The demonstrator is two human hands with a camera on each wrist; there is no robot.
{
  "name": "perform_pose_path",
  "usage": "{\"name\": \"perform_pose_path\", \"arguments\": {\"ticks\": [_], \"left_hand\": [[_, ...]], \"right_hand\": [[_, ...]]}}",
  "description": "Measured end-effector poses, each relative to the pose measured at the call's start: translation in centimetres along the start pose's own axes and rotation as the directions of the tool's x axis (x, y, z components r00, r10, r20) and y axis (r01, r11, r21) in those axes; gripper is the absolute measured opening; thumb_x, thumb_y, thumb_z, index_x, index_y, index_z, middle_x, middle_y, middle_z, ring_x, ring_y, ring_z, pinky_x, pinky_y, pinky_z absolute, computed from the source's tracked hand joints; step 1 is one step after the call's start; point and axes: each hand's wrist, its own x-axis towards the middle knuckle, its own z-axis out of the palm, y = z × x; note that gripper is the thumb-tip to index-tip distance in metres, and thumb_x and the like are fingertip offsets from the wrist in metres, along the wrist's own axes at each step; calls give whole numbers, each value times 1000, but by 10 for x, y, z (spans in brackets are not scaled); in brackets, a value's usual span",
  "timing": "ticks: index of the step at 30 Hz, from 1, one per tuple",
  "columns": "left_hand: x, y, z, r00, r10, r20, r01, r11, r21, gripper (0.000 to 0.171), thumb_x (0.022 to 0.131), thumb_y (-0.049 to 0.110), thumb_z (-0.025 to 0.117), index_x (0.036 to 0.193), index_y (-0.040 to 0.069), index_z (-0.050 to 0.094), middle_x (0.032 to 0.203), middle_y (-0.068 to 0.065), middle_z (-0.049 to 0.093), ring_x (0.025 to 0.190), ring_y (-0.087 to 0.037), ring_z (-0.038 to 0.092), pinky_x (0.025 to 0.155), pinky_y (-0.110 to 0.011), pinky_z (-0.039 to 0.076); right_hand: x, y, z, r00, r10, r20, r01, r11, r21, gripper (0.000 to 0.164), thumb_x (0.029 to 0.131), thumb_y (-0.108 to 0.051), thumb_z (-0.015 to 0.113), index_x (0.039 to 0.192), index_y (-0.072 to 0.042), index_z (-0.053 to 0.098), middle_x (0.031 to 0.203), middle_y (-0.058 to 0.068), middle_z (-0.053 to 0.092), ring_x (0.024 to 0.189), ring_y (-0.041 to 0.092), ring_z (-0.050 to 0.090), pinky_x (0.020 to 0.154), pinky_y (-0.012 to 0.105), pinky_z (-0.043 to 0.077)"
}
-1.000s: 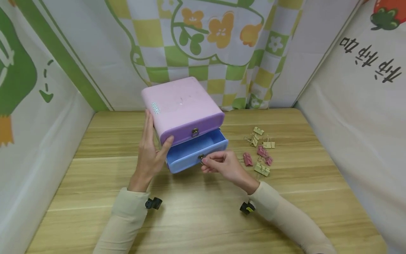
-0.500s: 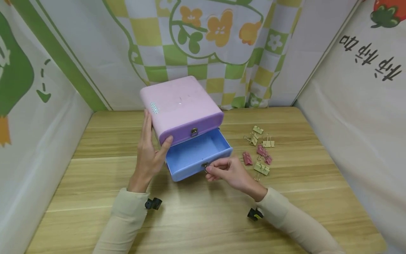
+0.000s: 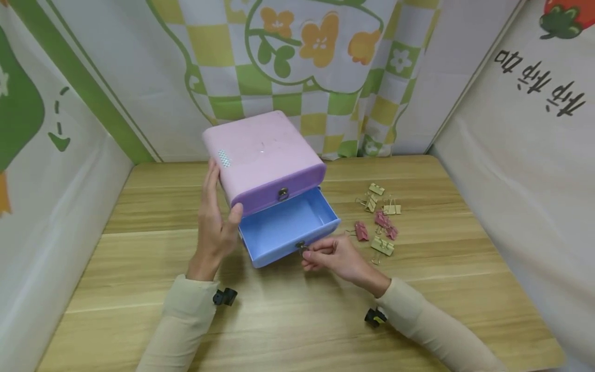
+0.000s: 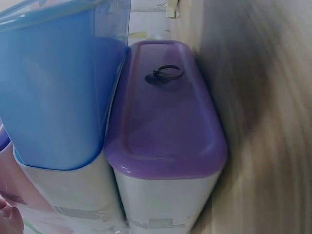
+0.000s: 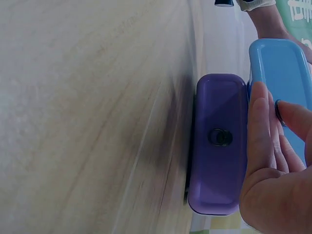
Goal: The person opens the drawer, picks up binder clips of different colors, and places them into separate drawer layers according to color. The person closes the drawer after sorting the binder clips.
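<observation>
A small drawer cabinet with a pink top [image 3: 265,150] stands toward the back of the table. Its top purple drawer [image 3: 297,190] is closed. Below it, the blue drawer [image 3: 288,219] is pulled out, and its inside looks bare. My right hand [image 3: 341,261] pinches the ring pull [image 3: 302,248] on the blue front between thumb and fingers. Against the cabinet's left side rests my left hand [image 3: 215,227], fingers straight, thumb by the front corner. A lower purple drawer [image 4: 165,117] shows closed in both wrist views; the head view hides it.
Right of the cabinet lie several binder clips, gold ones [image 3: 382,246] and pink ones [image 3: 361,231]. A wooden table [image 3: 288,320] carries everything. Printed fabric walls [image 3: 321,51] close off the back and both sides.
The blue drawer has slid farther out toward me, my right hand moving along with its ring pull. My left thumb has shifted left, off the purple front.
</observation>
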Motion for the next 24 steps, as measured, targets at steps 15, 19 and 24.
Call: {"name": "perform_pose_path", "arguments": {"ticks": [15, 19, 24], "left_hand": [[29, -14, 6, 983, 116, -142, -120, 993, -22, 57, 97, 17, 41, 148, -6, 54, 160, -21, 51, 155, -39, 42, 134, -42, 32], [32, -19, 8, 983, 90, -158, -96, 995, -35, 56, 95, 16, 43, 144, -7, 57, 157, -23, 54, 153, -40, 45, 134, -40, 32], [35, -20, 8, 985, 73, -157, -81, 996, -47, 56, 95, 20, 45, 143, -5, 60, 156, -20, 56, 153, -37, 45, 133, -40, 33]], "right_hand": [[-39, 1, -36, 988, 124, -96, -127, 992, -28, 48, 99, -24, 73, 126, 15, 66, 108, 22, 80, 96, 27, 81, 93, 49, 65], [-54, 3, -49, 974, 188, -129, -196, 979, -59, 50, 102, -26, 69, 128, 16, 64, 110, 23, 80, 97, 23, 81, 92, 41, 67], [-70, 7, -63, 952, 262, -157, -273, 960, -58, 50, 105, -30, 65, 127, 15, 66, 112, 23, 79, 99, 20, 80, 91, 32, 67]]}}
